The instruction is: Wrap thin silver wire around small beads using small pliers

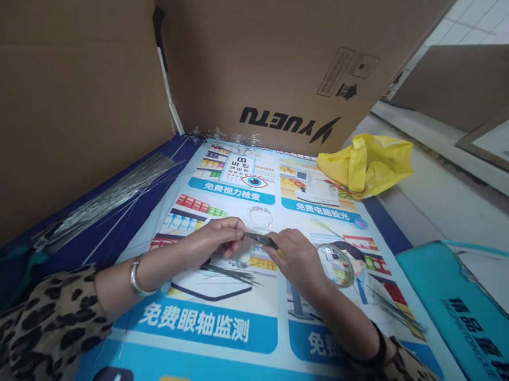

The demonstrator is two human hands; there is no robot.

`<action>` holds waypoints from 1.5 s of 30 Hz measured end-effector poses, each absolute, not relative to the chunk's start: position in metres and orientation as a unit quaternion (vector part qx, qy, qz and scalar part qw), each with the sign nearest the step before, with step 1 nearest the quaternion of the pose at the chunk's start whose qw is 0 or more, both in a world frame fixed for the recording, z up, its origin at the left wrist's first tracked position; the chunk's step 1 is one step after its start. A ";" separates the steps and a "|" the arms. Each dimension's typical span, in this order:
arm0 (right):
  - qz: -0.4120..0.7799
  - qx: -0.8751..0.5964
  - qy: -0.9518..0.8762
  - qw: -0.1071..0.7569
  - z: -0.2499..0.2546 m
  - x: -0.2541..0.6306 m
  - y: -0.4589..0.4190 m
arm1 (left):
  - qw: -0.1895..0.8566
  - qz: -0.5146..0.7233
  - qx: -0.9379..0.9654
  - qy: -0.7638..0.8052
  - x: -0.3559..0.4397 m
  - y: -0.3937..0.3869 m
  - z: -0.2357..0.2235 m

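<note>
My right hand (pixel 301 260) is closed around a pair of pliers (pixel 268 241), with its jaws pointing left. The fingers of my left hand (pixel 222 234) pinch a thin wire at the jaws' tip. Part of a beaded wire piece (pixel 239 264) shows just below these fingers; the hand hides how it joins the pinched wire. Beyond both hands, a ring of wire and clear beads (pixel 261 216) lies on the printed poster (pixel 264 306). Cut wires (pixel 232 276) rest under my left hand. A round clear dish (pixel 337 265) sits right of my right hand.
A long bundle of silvery wires (pixel 120 194) lies at left, near a green-handled tool (pixel 28 254). Clear beaded pieces (pixel 227 137) line the back by the cardboard wall (pixel 263 53). A yellow bag (pixel 366 165), teal box (pixel 458 312) and more wires (pixel 398 311) are at right.
</note>
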State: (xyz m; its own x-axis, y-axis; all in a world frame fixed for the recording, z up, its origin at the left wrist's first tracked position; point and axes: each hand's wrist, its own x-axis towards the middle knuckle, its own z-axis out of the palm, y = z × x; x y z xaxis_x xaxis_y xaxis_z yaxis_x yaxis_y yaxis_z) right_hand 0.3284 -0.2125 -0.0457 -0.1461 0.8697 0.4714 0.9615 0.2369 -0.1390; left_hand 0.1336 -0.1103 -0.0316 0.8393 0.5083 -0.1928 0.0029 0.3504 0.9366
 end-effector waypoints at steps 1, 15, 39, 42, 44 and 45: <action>-0.092 -0.609 -0.751 0.237 -0.046 0.328 -0.213 | 0.789 0.160 0.545 0.235 0.134 -0.110 -0.032; -0.063 -0.614 -0.748 0.245 -0.047 0.326 -0.213 | 0.771 0.161 0.559 0.259 0.135 -0.109 -0.030; -0.061 -0.617 -0.747 0.239 -0.044 0.322 -0.213 | 0.789 0.141 0.548 0.239 0.132 -0.107 -0.031; -0.059 -0.621 -0.741 0.251 -0.046 0.324 -0.212 | 0.797 0.154 0.535 0.234 0.131 -0.107 -0.031; -0.061 -0.625 -0.727 0.279 -0.047 0.326 -0.211 | 0.802 0.162 0.526 0.233 0.132 -0.107 -0.031; -0.067 -0.628 -0.714 0.301 -0.047 0.328 -0.211 | 0.802 0.168 0.522 0.235 0.132 -0.107 -0.030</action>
State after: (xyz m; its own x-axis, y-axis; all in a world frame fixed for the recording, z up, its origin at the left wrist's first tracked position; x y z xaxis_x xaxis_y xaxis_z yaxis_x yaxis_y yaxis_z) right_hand 0.3276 -0.2110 -0.0467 -0.0296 0.8575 0.5136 0.9376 0.2019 -0.2830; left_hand 0.1318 -0.1066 -0.0302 0.8333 0.5150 -0.2009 -0.0250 0.3981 0.9170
